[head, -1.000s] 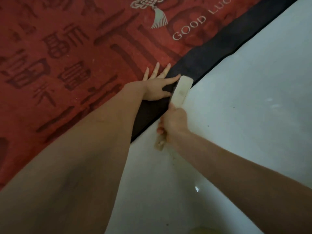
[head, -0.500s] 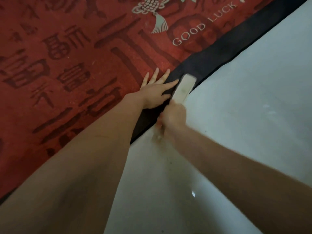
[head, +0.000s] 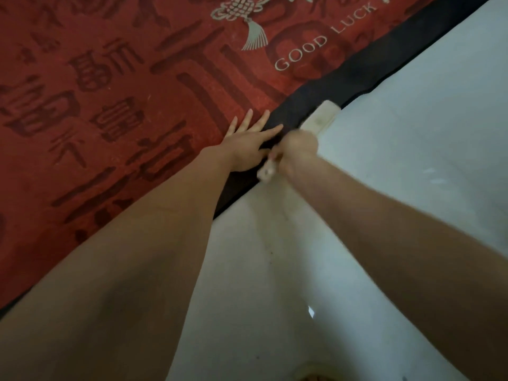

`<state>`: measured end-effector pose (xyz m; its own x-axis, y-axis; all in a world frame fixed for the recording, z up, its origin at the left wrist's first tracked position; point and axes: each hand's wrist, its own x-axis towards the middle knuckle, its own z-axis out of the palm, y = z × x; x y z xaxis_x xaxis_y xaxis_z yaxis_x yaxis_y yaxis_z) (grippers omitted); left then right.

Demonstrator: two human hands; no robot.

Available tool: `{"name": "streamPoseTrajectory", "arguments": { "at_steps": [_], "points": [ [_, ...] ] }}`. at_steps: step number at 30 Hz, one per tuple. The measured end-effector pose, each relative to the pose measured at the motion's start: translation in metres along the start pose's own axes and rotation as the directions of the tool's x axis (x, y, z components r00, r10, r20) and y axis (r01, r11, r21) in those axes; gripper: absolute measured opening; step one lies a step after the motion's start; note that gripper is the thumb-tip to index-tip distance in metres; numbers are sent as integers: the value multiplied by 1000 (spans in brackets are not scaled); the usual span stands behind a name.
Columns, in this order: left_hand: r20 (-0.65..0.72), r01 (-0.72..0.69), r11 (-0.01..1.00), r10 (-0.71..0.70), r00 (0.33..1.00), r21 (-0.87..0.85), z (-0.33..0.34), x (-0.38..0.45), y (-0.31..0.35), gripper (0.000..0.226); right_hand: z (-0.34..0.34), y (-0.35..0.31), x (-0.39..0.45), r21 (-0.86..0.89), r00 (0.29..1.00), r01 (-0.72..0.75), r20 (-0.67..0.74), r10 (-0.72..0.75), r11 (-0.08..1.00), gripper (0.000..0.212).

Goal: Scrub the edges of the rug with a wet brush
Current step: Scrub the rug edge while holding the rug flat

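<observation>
Rug (head: 115, 111) first: red, patterned with dark characters and a pale "GOOD LUCK" line, it fills the upper left, and its black border (head: 343, 86) runs diagonally along the pale floor (head: 412, 188). Left hand (head: 248, 149) lies flat, fingers straight and spread, palm across the seam between red pile and black edging, most likely pinning the rug so it won't creep under the scrubbing. Right hand (head: 298, 149) is curled round the handle of the brush (head: 320, 119), whose pale head sits on the border's outer edge, right where rug meets floor. The fist is blurred, so exactly how the fingers wrap is hard to say. The handle's end pokes out below the fist. Brush aligned along the border, which suits strokes running lengthwise down the edge.
</observation>
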<state>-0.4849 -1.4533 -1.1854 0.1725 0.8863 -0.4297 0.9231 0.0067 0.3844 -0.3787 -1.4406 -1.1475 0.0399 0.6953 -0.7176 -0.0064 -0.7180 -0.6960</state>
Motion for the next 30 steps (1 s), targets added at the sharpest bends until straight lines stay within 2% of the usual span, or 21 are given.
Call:
{"name": "streamPoseTrajectory", "arguments": {
  "at_steps": [1,2,3,4,5,6,7,8,10,11,12,14,16,17,19,21,23,24,26,28,30],
  "points": [
    [8,2,1000,-2,1000,-5,0,-3,2,64,-2,-12,7,64,1000,-1,-7,2,998,35],
    [6,7,1000,-6,1000,-22,2,-5,2,64,-4,-17,14,25,999,45,-28,-44,999,32],
    [-17,8,999,-9,1000,-48,0,-7,2,63,-6,-17,20,-100,991,123,-37,-128,987,28],
    [-38,11,995,-15,999,-98,2,-9,-1,62,-13,-11,23,-305,978,187,-33,-207,934,37],
    [-86,8,986,-22,996,-166,1,-12,-3,59,-23,-6,25,-532,949,249,-33,-313,810,52],
    [-144,4,971,-40,989,-239,3,-16,-6,56,-37,-1,23,-741,905,283,-4,-426,608,64],
    [-200,5,953,-69,977,-304,4,-20,-9,53,-53,3,26,-877,838,307,65,-541,370,69],
    [-249,10,937,-103,963,-348,5,-24,-12,50,-66,1,26,-938,765,322,177,-619,130,70],
    [-290,8,924,-128,948,-382,7,-28,-14,46,-85,-7,30,-883,626,383,464,-627,-271,70],
    [-293,3,928,-121,948,-373,7,-27,-14,45,-88,-12,36,-799,540,421,601,-590,-428,70],
    [-280,4,935,-110,954,-355,6,-25,-13,45,-88,-19,41,-726,478,443,687,-547,-526,69],
    [-196,24,962,-80,977,-273,5,-18,-7,49,-81,-31,51,-636,403,467,771,-492,-614,59],
    [-83,41,985,-55,995,-167,5,-13,-4,53,-63,-34,53,-524,241,448,851,-467,-724,42],
    [-46,40,991,-46,998,-131,6,-12,-4,53,-51,-29,54,-451,156,439,890,-429,-777,41],
    [-20,19,994,-22,1000,-108,5,-10,-9,53,-35,-13,56,-300,135,488,954,-269,-820,47],
    [-2,-1,997,1,1000,-78,2,-11,-17,59,-40,-19,68,-240,86,505,970,-229,-829,51],
    [27,-12,999,13,1000,-51,0,-12,-19,64,-58,-43,79,-379,194,480,925,-326,-791,53],
    [32,-8,999,9,999,-42,-2,-13,-18,66,-63,-51,81,-421,214,478,907,-363,-770,54],
    [31,2,999,-1,1000,-34,-2,-14,-16,69,-60,-38,67,-425,110,472,898,-426,-772,52],
    [5,2,1000,-2,1000,-24,-3,-16,-16,73,-29,13,41,-294,67,584,946,-316,-757,51],
    [-64,48,999,-47,997,14,1,-22,-18,76,-7,56,31,-74,-121,708,967,-224,-702,52]
  ]
}}
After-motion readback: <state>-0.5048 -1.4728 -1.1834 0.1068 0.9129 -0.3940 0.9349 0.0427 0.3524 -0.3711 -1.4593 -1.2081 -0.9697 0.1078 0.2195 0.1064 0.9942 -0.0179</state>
